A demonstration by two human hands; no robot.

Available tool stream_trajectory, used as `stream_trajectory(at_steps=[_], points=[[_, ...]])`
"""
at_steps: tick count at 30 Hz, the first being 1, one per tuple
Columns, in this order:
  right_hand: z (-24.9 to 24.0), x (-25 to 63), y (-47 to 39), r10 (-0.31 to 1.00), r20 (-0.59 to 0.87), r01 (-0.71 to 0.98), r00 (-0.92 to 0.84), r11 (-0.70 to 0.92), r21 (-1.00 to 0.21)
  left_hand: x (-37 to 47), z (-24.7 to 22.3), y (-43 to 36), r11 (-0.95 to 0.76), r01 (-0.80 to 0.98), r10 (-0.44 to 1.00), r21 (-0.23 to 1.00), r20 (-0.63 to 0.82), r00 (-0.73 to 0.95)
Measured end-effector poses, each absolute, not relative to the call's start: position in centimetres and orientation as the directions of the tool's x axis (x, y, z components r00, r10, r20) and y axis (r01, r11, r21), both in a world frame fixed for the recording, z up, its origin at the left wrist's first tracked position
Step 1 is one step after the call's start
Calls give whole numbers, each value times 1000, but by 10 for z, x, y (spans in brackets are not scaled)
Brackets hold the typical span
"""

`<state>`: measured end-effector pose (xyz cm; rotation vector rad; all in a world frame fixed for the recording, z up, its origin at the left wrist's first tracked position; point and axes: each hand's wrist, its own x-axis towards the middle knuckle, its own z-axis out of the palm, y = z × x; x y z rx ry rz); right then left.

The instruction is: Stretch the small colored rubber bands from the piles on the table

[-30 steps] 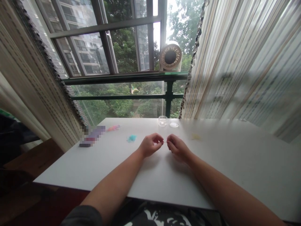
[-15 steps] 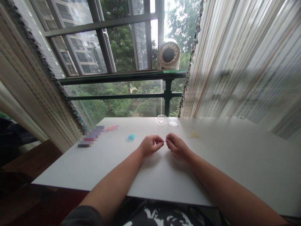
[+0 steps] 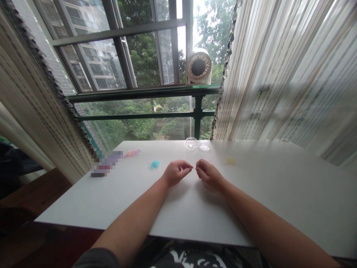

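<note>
Over the middle of the white table (image 3: 125, 206), my left hand (image 3: 176, 174) and my right hand (image 3: 209, 175) face each other with fingers pinched. A short thin pale strand (image 3: 194, 168) spans the small gap between the fingertips; it is too fine to name further. Left of my left hand lies a loose blue heap of small thin pieces (image 3: 154, 165). A yellow heap (image 3: 230, 160) of similar pieces is to the right of my right hand. Some faint pink pieces (image 3: 209, 162) show just behind my right hand, partly hidden by it.
A clear round jar (image 3: 191, 144) and its clear lid (image 3: 204, 147) sit at the table's far edge. Pink-and-orange pieces (image 3: 133, 153) and a pixelated purple item (image 3: 108, 163) lie at the left. A white fan (image 3: 198, 69) stands by the window; curtains (image 3: 267, 74) hang alongside.
My hands keep their pinch, and the gap between the fingertips looks slightly wider, with a bit more strand showing. The view has shifted a little.
</note>
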<state>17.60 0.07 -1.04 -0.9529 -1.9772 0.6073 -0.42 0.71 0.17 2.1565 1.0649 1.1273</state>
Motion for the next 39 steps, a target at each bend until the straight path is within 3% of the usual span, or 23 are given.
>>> stream_trajectory(at_steps=[11, 19, 39], points=[[-12, 176, 2, 802, 457, 451, -385, 596, -665, -19, 8, 16, -575, 574, 815, 583, 467, 342], [-13, 176, 0, 815, 393, 431, -425, 564, -704, -53, 3, 41, -373, 806, 900, 460, 389, 195], [-11, 177, -1, 825, 367, 419, -429, 542, -728, -43, -3, 38, -363, 842, 911, 399, 343, 230]])
